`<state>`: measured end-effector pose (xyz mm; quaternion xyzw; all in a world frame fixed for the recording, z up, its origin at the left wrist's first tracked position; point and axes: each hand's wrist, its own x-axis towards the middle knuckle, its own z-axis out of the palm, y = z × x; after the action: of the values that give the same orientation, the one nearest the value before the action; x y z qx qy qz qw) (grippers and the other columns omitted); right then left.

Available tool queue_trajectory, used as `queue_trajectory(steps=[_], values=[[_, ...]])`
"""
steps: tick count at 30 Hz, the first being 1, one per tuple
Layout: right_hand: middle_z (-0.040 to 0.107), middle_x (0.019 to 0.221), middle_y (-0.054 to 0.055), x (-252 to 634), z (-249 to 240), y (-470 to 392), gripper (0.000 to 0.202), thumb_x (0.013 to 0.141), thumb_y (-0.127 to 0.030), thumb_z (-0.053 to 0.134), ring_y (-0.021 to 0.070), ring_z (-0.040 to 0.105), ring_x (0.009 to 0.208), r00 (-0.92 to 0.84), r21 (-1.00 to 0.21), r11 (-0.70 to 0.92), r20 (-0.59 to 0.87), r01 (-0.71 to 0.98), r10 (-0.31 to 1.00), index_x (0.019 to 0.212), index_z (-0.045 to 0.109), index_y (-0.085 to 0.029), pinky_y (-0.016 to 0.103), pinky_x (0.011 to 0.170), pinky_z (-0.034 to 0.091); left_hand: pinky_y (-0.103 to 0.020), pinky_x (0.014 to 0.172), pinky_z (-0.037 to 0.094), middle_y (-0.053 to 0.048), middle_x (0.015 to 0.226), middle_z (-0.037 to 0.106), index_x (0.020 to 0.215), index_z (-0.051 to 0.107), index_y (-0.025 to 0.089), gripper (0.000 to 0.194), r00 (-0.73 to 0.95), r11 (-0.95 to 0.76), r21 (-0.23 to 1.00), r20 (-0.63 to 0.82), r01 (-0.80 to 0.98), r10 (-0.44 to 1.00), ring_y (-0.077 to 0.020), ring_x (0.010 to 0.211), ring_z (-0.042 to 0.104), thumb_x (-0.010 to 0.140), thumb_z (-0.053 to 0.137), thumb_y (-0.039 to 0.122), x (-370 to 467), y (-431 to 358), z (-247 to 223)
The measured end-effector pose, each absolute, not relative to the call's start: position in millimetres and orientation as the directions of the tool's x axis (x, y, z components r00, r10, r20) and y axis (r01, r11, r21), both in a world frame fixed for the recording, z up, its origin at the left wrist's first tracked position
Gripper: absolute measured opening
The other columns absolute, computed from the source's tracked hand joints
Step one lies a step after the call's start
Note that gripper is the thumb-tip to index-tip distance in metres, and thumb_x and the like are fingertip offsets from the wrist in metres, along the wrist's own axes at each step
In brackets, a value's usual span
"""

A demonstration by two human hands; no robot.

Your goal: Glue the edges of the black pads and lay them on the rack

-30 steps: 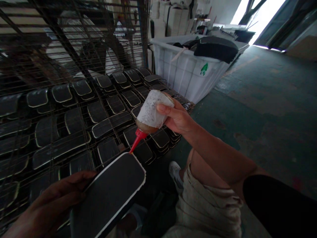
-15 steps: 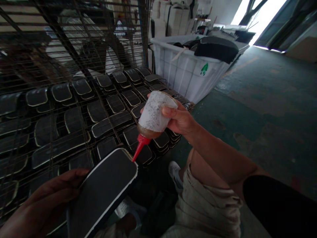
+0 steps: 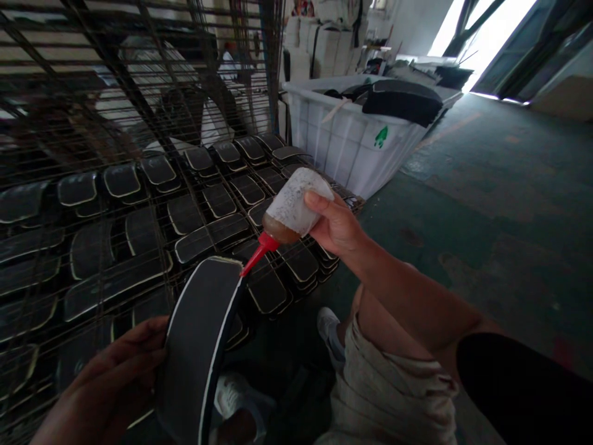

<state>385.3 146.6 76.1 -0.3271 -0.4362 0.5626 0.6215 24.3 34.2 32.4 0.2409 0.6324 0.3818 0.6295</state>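
Observation:
My left hand [image 3: 123, 364] grips the left edge of a long, curved dark panel [image 3: 199, 340] with rounded corners. A white line of glue runs along the panel's right edge, and a paler line follows its far end. In my right hand [image 3: 336, 222] is a squeeze glue bottle [image 3: 299, 201] with a white, speckled wrap and brownish liquid near its neck. The bottle is tilted down to the left. Its red nozzle [image 3: 257, 254] has its tip at the panel's far right corner. My left fingertips are partly hidden by the panel.
A wire rack [image 3: 152, 117] stands ahead and to the left, with many similar dark panels [image 3: 213, 238] laid in rows on its mesh. Beyond it is a large white bin [image 3: 333, 136] holding dark curved pieces [image 3: 403, 102]. Green floor [image 3: 486, 185] stretches to the right.
The panel has turned more upright in view, its far end shifting left and up. The bottle's nozzle has moved slightly left and up, staying at the panel's far right corner.

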Motion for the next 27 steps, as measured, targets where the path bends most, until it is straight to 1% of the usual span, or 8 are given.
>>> queue_trajectory(steps=[3, 6, 10, 13, 17, 19, 24, 27], values=[[0.069, 0.104, 0.005, 384.8, 74.8, 150.1, 0.059, 0.070, -0.061, 0.093, 0.0291, 0.069, 0.107, 0.074, -0.902, 0.206, 0.193, -0.379, 0.978, 0.111, 0.067, -0.027, 0.042, 0.088, 0.064, -0.027, 0.055, 0.064, -0.002, 0.087, 0.087, 0.097, 0.087, 0.030, 0.054, -0.084, 0.546, 0.825, -0.560, -0.145, 0.824, -0.0254, 0.067, 0.076, 0.047, 0.109, 0.028, 35.9, 31.5, 32.7], [0.067, 0.106, 0.005, 383.7, 75.1, 150.1, 0.061, 0.070, -0.060, 0.093, 0.0282, 0.068, 0.106, 0.113, -0.903, 0.244, 0.218, -0.353, 0.969, 0.112, 0.064, -0.027, 0.041, 0.087, 0.063, -0.027, 0.058, 0.065, -0.004, 0.102, 0.089, 0.099, 0.089, 0.030, 0.056, -0.076, 0.540, 0.826, -0.556, -0.163, 0.828, -0.0250, 0.073, 0.078, 0.047, 0.110, 0.030, 39.8, 32.7, 32.0], [0.065, 0.105, 0.004, 380.9, 74.6, 146.4, 0.061, 0.069, -0.059, 0.094, 0.0267, 0.067, 0.101, 0.120, -0.906, 0.243, 0.214, -0.347, 0.969, 0.112, 0.064, -0.027, 0.041, 0.086, 0.062, -0.032, 0.063, 0.069, -0.008, 0.117, 0.089, 0.101, 0.088, 0.028, 0.061, -0.056, 0.555, 0.808, -0.575, -0.199, 0.816, -0.0351, 0.092, 0.084, 0.044, 0.110, 0.024, 40.6, 35.5, 32.3], [0.065, 0.104, 0.003, 377.6, 71.9, 143.5, 0.060, 0.069, -0.057, 0.096, 0.0244, 0.066, 0.097, 0.112, -0.897, 0.238, 0.211, -0.373, 0.971, 0.111, 0.066, -0.027, 0.040, 0.085, 0.062, -0.032, 0.067, 0.071, -0.008, 0.116, 0.089, 0.106, 0.088, 0.027, 0.058, -0.049, 0.530, 0.818, -0.553, -0.224, 0.832, -0.0359, 0.096, 0.084, 0.051, 0.108, 0.022, 40.9, 34.4, 31.1], [0.066, 0.100, 0.001, 372.1, 66.9, 139.5, 0.059, 0.066, -0.054, 0.100, 0.0199, 0.064, 0.088, 0.098, -0.873, 0.223, 0.200, -0.434, 0.975, 0.105, 0.065, -0.026, 0.036, 0.081, 0.061, -0.034, 0.067, 0.071, -0.009, 0.113, 0.089, 0.111, 0.087, 0.026, 0.057, -0.042, 0.507, 0.831, -0.528, -0.228, 0.848, -0.0324, 0.088, 0.084, 0.057, 0.108, 0.027, 40.0, 31.2, 28.1], [0.066, 0.100, 0.001, 369.1, 65.1, 136.6, 0.059, 0.066, -0.053, 0.100, 0.0197, 0.063, 0.088, 0.085, -0.872, 0.211, 0.194, -0.442, 0.977, 0.106, 0.065, -0.026, 0.035, 0.080, 0.060, -0.033, 0.068, 0.071, -0.008, 0.111, 0.089, 0.110, 0.087, 0.026, 0.056, -0.045, 0.492, 0.835, -0.517, -0.248, 0.855, -0.0302, 0.086, 0.084, 0.058, 0.108, 0.026, 39.5, 31.3, 28.5], [0.067, 0.098, 0.000, 362.0, 61.8, 127.9, 0.054, 0.070, -0.047, 0.100, 0.0179, 0.064, 0.086, 0.028, -0.859, 0.202, 0.215, -0.471, 0.976, 0.107, 0.067, -0.025, 0.032, 0.078, 0.059, -0.040, 0.067, 0.074, -0.012, 0.104, 0.089, 0.106, 0.088, 0.020, 0.059, 0.045, 0.534, 0.801, -0.543, -0.272, 0.838, -0.0364, 0.087, 0.085, 0.051, 0.110, 0.019, 44.4, 36.3, 39.1], [0.069, 0.096, -0.001, 359.0, 57.5, 124.6, 0.051, 0.073, -0.044, 0.099, 0.0171, 0.065, 0.085, -0.002, -0.846, 0.220, 0.253, -0.486, 0.968, 0.109, 0.068, -0.026, 0.032, 0.078, 0.060, -0.038, 0.064, 0.073, -0.013, 0.100, 0.089, 0.102, 0.088, 0.018, 0.060, -0.016, 0.505, 0.810, -0.533, -0.299, 0.846, -0.0340, 0.080, 0.085, 0.046, 0.111, 0.016, 51.8, 37.9, 45.8]])
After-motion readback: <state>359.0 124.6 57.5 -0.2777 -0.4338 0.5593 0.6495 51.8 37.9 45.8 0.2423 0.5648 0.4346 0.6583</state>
